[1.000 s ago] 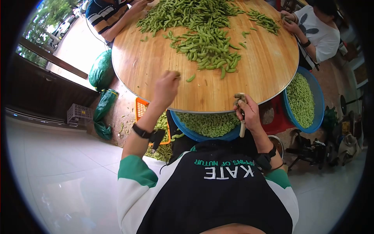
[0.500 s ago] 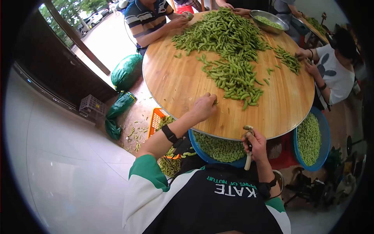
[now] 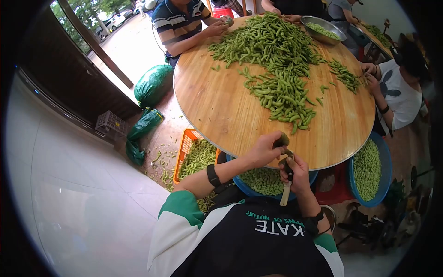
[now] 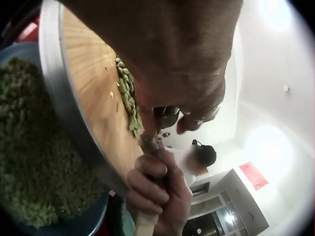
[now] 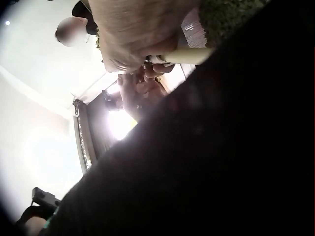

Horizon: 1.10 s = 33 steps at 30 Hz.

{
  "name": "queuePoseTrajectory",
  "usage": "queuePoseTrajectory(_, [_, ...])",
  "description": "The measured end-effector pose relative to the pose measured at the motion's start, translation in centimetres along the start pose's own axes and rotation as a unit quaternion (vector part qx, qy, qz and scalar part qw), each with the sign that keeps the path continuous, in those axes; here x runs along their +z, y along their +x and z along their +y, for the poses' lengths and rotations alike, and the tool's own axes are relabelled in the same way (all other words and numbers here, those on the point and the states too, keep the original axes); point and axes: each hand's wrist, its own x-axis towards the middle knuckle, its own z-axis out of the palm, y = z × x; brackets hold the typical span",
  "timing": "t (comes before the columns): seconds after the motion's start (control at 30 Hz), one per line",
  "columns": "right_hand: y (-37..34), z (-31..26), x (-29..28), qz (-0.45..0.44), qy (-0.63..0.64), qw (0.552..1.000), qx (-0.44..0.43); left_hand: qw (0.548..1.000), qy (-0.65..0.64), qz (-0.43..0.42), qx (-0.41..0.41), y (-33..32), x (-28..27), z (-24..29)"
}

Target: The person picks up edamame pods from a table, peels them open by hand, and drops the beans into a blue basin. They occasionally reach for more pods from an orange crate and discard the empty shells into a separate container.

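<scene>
Just over the near table edge, my left hand (image 3: 266,150) pinches a green bean pod (image 3: 288,153) at its fingertips, close against the other hand. A dark green piece (image 3: 282,140) sits at a digit of this hand. My right hand (image 3: 300,174) grips a small tool with a pale handle (image 3: 285,194) that points down toward my body; its working end is hidden by the fingers. In the left wrist view the curled right hand (image 4: 160,189) is below the left hand (image 4: 182,64). A large heap of pods (image 3: 272,46) lies farther back on the round wooden table (image 3: 217,115).
Under the table edge stands a blue basin (image 3: 242,184) of shelled beans, with another blue basin (image 3: 385,171) at right. An orange basket (image 3: 180,157) of pods sits at left. People work around the table, near a metal bowl (image 3: 339,37). Green sacks (image 3: 152,85) lie on the floor.
My left hand picked a pod from the tabletop and carried it right and back to my right hand. The right hand keeps its grip on the tool. The head view has tilted up.
</scene>
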Motion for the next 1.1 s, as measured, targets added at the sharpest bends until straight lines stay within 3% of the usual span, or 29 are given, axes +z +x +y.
queuePoseTrajectory(0.07, [-0.2,-0.3,0.5,0.022,-0.003,1.0,-0.014,1.0,0.005,-0.012,0.026,-0.1,0.0,-0.5])
queuePoseTrajectory(0.13, [-0.4,-0.3,0.3,0.044,-0.007,0.999,-0.029,0.999,-0.029,0.012,-0.007,-0.2,0.1,-0.2])
queuePoseTrajectory(0.27, [-0.4,0.2,-0.2,-0.009,-0.085,0.996,-0.038,0.999,-0.034,0.007,-0.017,-0.5,0.7,-0.9])
queuePoseTrajectory(0.33, [-0.4,0.1,-0.1,-0.029,-0.11,0.993,-0.04,0.998,0.002,0.068,0.008,-0.4,1.3,-1.6])
queuePoseTrajectory(0.47, [-0.9,-0.4,0.6,0.02,-0.082,0.996,-0.031,0.995,-0.016,0.087,-0.036,-0.8,1.6,-2.4])
queuePoseTrajectory(0.53, [-1.0,-0.4,0.0,-0.014,-0.095,0.995,-0.003,0.992,-0.08,0.076,-0.069,-1.6,1.1,-1.6])
queuePoseTrajectory(0.6, [-1.3,-0.9,-0.7,-0.002,-0.079,0.997,-0.01,0.994,0.069,0.084,0.002,-3.4,-0.9,-0.1])
queuePoseTrajectory(0.63, [-1.4,-1.3,-1.2,-0.011,-0.066,0.997,-0.025,0.976,0.204,0.075,-0.022,-4.8,-2.7,1.6])
queuePoseTrajectory(0.67, [-1.4,-1.8,-1.9,0.001,-0.065,0.998,-0.026,0.924,0.379,0.049,0.008,-6.1,-4.6,3.3])
queuePoseTrajectory(0.73, [-1.2,-2.8,-3.2,0.058,-0.021,0.997,-0.043,0.811,0.578,-0.01,-0.094,-8.3,-7.5,5.2])
queuePoseTrajectory(0.77, [-1.0,-2.8,-4.2,0.061,-0.005,0.997,-0.048,0.811,0.577,-0.014,-0.092,-8.3,-8.4,5.5])
queuePoseTrajectory(0.83, [-0.8,-2.7,-4.5,0.07,-0.015,0.996,-0.047,0.783,0.619,0.007,0.059,-8.1,-9.3,5.8])
queuePoseTrajectory(0.87, [-0.7,-2.7,-4.5,0.077,-0.024,0.996,-0.047,0.783,0.619,0.007,0.058,-7.2,-9.0,5.6])
queuePoseTrajectory(0.93, [-0.2,-2.3,-4.1,0.081,-0.029,0.995,-0.044,0.895,0.437,0.086,0.027,-3.2,-7.1,4.6])
queuePoseTrajectory(1.0, [-0.2,-2.1,-3.7,0.089,-0.037,0.994,-0.042,0.889,0.429,0.087,0.13,1.0,-6.0,1.9])
queuePoseTrajectory(1.1, [-0.3,-2.1,-3.9,0.089,-0.034,0.994,-0.055,0.857,0.472,0.107,0.176,6.0,-4.8,-2.3])
